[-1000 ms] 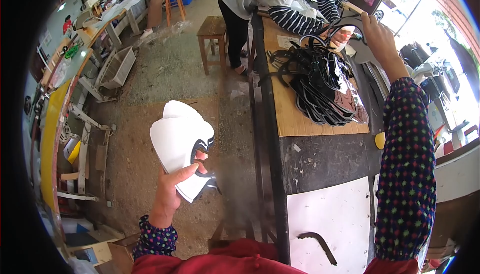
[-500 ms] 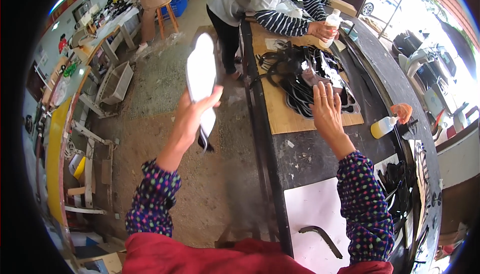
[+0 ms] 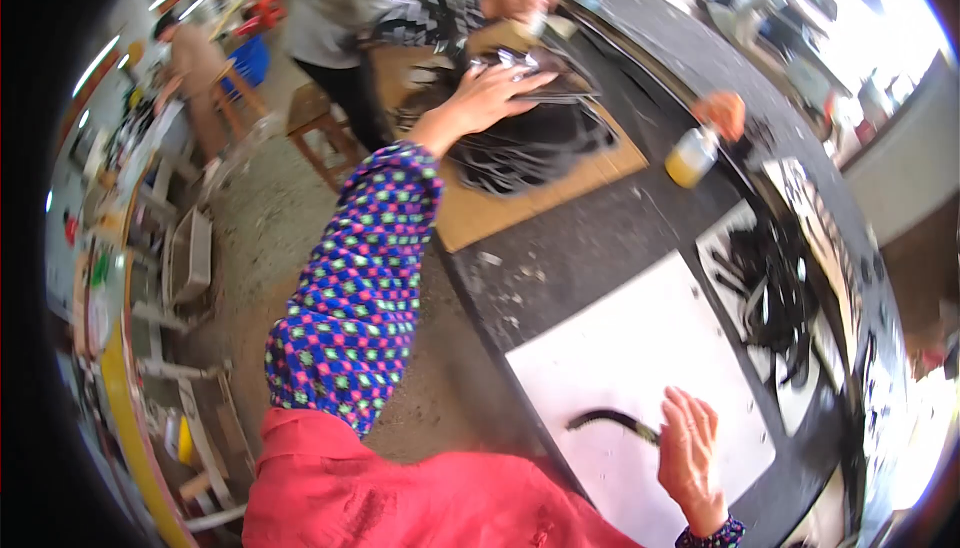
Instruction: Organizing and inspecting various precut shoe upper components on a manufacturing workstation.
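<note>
Over the far pile, left hand (image 3: 487, 98): fingers spread wide on the dark, glossy cut pieces (image 3: 530, 153); blur hides whether the thumb pinches one. Nearer the body, right hand (image 3: 690, 448): fingers together, loosely cupped, nothing visible in its grip, at one end of the curved black strip (image 3: 612, 418); can't tell if it touches.

Handling, my read: light, flat pressure on the pile, since thin stacked layers look likely to slide or snag. Any pick is best taken singly, by an edge. Strip looks bendy; a fingertip pinch at the end should keep its curve untwisted.

Under these: strip lies on the white board (image 3: 610, 338), pile on the cardboard sheet (image 3: 565, 218), both on the black tabletop (image 3: 535, 283). Right of the board, tangled black strips (image 3: 765, 278); sleeve should clear those. Farther along, squeeze bottle of yellow liquid (image 3: 690, 160), near enough to knock if the right arm sweeps wide. Beyond the pile, co-worker's hand (image 3: 515, 5) at a pale bottle; leave elbow room there.
</note>
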`<state>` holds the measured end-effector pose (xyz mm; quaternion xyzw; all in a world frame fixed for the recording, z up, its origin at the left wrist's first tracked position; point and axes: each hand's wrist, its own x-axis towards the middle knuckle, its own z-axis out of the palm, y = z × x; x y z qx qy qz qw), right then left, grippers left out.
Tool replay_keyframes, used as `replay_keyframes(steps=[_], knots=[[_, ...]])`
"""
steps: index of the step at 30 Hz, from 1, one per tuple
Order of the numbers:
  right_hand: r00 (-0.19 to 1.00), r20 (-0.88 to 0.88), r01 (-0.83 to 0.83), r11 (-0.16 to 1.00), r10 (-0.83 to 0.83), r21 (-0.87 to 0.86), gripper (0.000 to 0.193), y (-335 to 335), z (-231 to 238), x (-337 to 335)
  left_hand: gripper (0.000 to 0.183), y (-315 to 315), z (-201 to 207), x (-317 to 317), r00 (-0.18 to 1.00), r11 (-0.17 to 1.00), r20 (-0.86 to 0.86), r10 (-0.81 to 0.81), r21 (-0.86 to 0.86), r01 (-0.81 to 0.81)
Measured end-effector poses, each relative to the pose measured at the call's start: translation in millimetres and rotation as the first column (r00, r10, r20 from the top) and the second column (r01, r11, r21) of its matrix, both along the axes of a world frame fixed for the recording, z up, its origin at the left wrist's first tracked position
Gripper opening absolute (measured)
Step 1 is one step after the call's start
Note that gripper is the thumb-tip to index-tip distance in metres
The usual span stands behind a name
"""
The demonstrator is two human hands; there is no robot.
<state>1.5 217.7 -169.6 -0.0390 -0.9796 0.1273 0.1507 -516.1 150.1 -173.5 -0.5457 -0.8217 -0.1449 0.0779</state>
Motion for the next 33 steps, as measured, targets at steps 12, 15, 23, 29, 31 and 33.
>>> replay_keyframes(steps=[12, 15, 23, 29, 31, 33], knots=[[0.738, 0.045, 0.675, 0.737, -0.674, -0.028, 0.054, -26, -85, 121, 0.056, 15, 45, 89, 0.905, 0.819, -0.392, 0.166, -0.455, -0.348], [0.753, -0.007, 0.658, 0.752, -0.658, 0.039, 0.050, -28, -108, 109, 0.045, 9, 39, 191, 0.913, 0.996, -0.407, -0.027, -0.084, -0.008], [0.708, 0.002, 0.665, 0.666, -0.706, -0.339, 0.015, -21, -75, 127, 0.049, -15, -97, 465, 0.770, 0.790, 0.178, -0.613, 0.123, 0.601], [0.661, -0.055, 0.645, 0.604, -0.748, -0.468, 0.013, 13, -58, 188, 0.040, 12, -116, 497, 0.681, 0.700, 0.165, -0.714, 0.159, 0.696], [0.578, -0.096, 0.756, 0.575, -0.811, -0.313, 0.016, 54, -54, 200, 0.041, 26, -115, 500, 0.612, 0.632, 0.158, -0.775, 0.167, 0.757], [0.567, -0.208, 0.756, 0.604, -0.797, -0.254, 0.023, 108, -67, 200, 0.041, 37, -113, 504, 0.537, 0.558, 0.157, -0.829, 0.170, 0.812]])
